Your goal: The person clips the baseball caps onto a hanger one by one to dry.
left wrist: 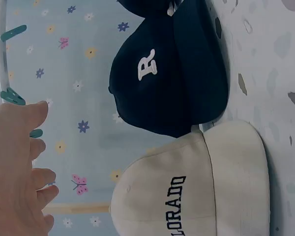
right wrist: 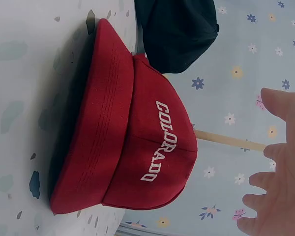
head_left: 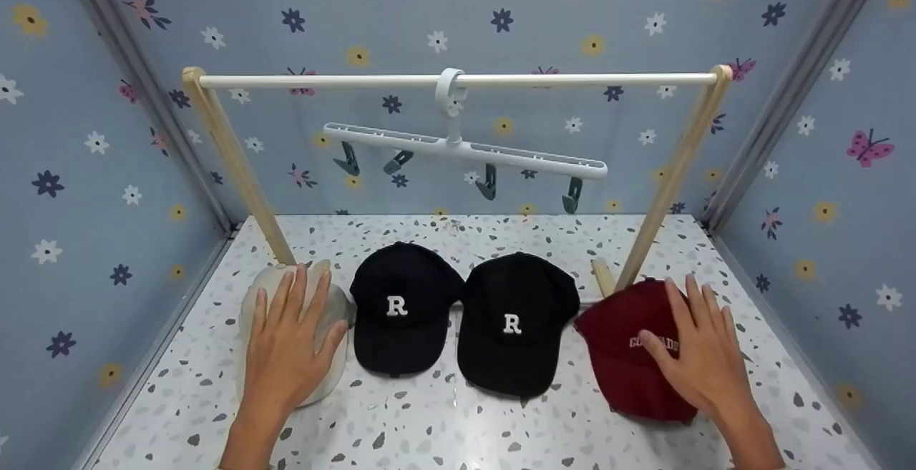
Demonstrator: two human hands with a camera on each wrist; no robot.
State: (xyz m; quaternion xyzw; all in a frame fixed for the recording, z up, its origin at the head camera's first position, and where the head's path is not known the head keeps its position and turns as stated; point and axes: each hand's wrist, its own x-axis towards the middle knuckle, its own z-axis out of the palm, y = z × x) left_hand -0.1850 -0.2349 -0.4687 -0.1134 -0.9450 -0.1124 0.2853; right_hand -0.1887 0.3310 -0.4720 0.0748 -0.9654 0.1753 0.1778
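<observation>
Four-cap row aside, my left hand (head_left: 286, 345) hovers over the cream cap (head_left: 333, 377), fingers straight and spread. The left wrist view shows a gap between that hand (left wrist: 14, 167) and the cream cap (left wrist: 187, 191), which bears dark lettering. Over the red cap (head_left: 622, 370) hangs my right hand (head_left: 705, 355), also with extended fingers and holding nothing. White "COLORADO" lettering runs across the red cap (right wrist: 152, 147) in the right wrist view, apart from the hand (right wrist: 280, 182). Between them lie a navy cap (head_left: 404, 277) and a black cap (head_left: 515, 291), each with a white R.
A wooden rack with a pale crossbar (head_left: 343, 81) stands behind the caps. From it hangs a white hanger (head_left: 465, 148), tilted down to the right, with several dark green clips (head_left: 488, 182). Flowered walls (head_left: 93, 191) enclose the speckled tabletop (head_left: 401, 427).
</observation>
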